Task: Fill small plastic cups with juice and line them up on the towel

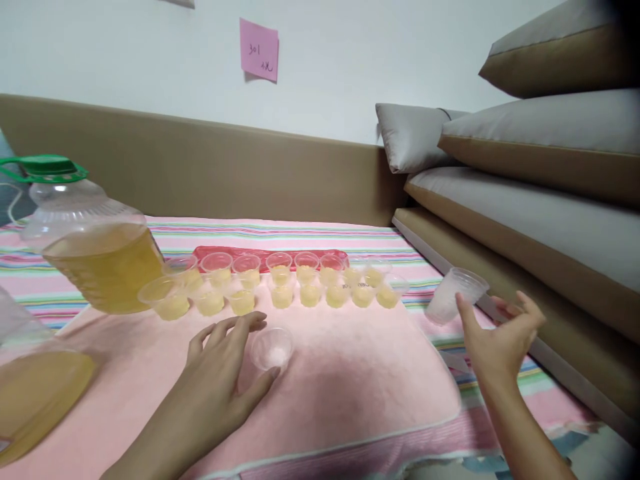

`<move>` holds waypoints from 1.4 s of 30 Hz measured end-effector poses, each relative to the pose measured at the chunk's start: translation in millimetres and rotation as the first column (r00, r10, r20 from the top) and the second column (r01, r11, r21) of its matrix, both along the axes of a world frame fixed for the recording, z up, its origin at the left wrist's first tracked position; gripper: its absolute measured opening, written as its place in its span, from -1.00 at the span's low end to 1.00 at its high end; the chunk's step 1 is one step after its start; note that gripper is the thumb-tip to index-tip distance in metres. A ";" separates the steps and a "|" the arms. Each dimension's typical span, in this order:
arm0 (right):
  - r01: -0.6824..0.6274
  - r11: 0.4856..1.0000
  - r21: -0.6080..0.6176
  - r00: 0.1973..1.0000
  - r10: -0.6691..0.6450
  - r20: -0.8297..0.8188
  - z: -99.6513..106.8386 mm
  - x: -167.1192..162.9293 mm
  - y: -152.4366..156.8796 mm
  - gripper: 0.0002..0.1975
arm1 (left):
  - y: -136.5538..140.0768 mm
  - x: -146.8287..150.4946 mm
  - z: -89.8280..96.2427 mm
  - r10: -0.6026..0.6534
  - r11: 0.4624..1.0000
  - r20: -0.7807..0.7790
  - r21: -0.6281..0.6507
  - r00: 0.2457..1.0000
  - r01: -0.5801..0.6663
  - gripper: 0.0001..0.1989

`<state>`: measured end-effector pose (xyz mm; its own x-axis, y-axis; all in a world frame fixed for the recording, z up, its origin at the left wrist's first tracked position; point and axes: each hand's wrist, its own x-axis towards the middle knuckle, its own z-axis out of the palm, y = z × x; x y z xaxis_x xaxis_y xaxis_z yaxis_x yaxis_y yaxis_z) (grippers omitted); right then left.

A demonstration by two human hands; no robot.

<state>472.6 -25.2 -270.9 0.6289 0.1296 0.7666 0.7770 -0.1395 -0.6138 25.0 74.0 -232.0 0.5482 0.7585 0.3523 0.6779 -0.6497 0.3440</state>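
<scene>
Cups of clear plastic (280, 280), each part-filled with yellow liquid, stand in two rows along the far edge of the pink towel (350, 373), beside a big clear plastic jug with a green cap (90, 253) half full of the same liquid near the towel's far left corner. The left hand (220, 380) lies flat, fingers spread and released, thumb and forefinger touching an empty clear cup (273, 348) at the towel's middle. The right hand (500, 340) pinches another empty clear cup (455, 293), tilted, past the towel's right edge.

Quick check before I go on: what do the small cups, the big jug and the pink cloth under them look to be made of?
Small cups: thin clear plastic, glossy; the cloth shows through the empty one at the left hand. The right hand grips a stack of cups.
Big jug: clear plastic with a green cap, yellow liquid visible inside.
Pink cloth: soft, matt, towel-like fabric, probably terry.
</scene>
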 end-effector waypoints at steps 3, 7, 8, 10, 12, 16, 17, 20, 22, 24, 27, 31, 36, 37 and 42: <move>-0.157 0.982 0.104 0.982 0.145 0.117 13.6 -30.5 -0.7 -0.11 | -0.5 1.3 0.3 0.023 0.999 0.016 -0.034 1.000 -0.022 -0.48; -0.411 0.908 0.084 0.905 0.395 0.161 20.9 -82.1 6.2 -0.37 | -1.5 6.4 2.2 0.013 0.997 0.015 -0.075 1.000 -0.012 -0.49; -0.467 0.882 0.061 0.877 0.454 0.156 20.7 -94.8 8.6 -0.41 | -1.6 7.2 2.3 0.013 0.996 0.015 -0.085 1.000 -0.012 -0.49; -0.566 0.825 0.003 0.817 0.559 0.142 19.6 -118.6 13.0 -0.48 | -1.6 7.8 1.5 0.020 0.995 0.016 -0.101 1.000 -0.019 -0.47; -0.653 0.754 -0.066 0.744 0.656 0.132 18.8 -140.1 16.6 -0.56 | -1.4 7.0 -0.8 0.024 0.994 0.013 -0.103 1.000 -0.022 -0.46; -0.835 0.513 -0.202 0.515 0.856 0.045 17.3 -179.6 22.7 -0.56 | -2.6 3.6 -5.9 -0.015 0.997 0.000 -0.073 1.000 0.015 -0.43; -0.873 0.444 -0.203 0.456 0.890 -0.012 15.8 -188.9 24.6 -0.52 | -3.3 2.8 -6.2 -0.027 0.998 0.003 -0.063 1.000 0.027 -0.40; -0.936 0.323 -0.142 0.347 0.915 -0.205 6.4 -213.1 31.6 -0.31 | -5.2 0.6 -2.4 -0.034 0.998 0.038 -0.053 0.999 0.036 -0.34; -0.944 0.305 -0.130 0.330 0.898 -0.291 -2.2 -224.3 37.5 -0.14 | -5.1 -0.8 3.8 -0.025 0.998 0.098 -0.051 0.995 0.030 -0.38; -0.941 0.307 -0.144 0.338 0.882 -0.329 -9.3 -231.2 43.7 -0.01 | -3.7 -2.1 11.7 -0.014 0.998 0.173 -0.055 0.985 0.024 -0.55; -0.929 0.335 -0.155 0.368 0.876 -0.313 -12.9 -235.8 51.1 -0.02 | -0.6 -4.2 22.1 0.037 0.997 0.239 -0.073 0.970 -0.020 -0.69; -0.920 0.359 -0.158 0.389 0.885 -0.256 -9.0 -237.7 54.3 -0.18 | 1.8 -8.9 25.5 0.148 0.981 0.240 -0.160 0.960 -0.111 -0.53; -0.930 0.344 -0.125 0.366 0.885 -0.287 -9.0 -239.4 52.3 -0.26 | 2.8 -15.5 20.2 0.177 0.969 0.224 -0.208 0.958 -0.130 -0.53; -0.931 0.345 -0.117 0.364 0.885 -0.291 -9.6 -239.8 52.0 -0.26 | 2.5 -16.2 19.6 0.175 0.969 0.229 -0.211 0.958 -0.127 -0.54; -0.917 0.386 -0.103 0.399 0.878 -0.264 -11.2 -241.0 53.1 -0.26 | -2.7 -15.2 21.2 0.207 0.955 0.205 -0.255 0.956 -0.152 -0.60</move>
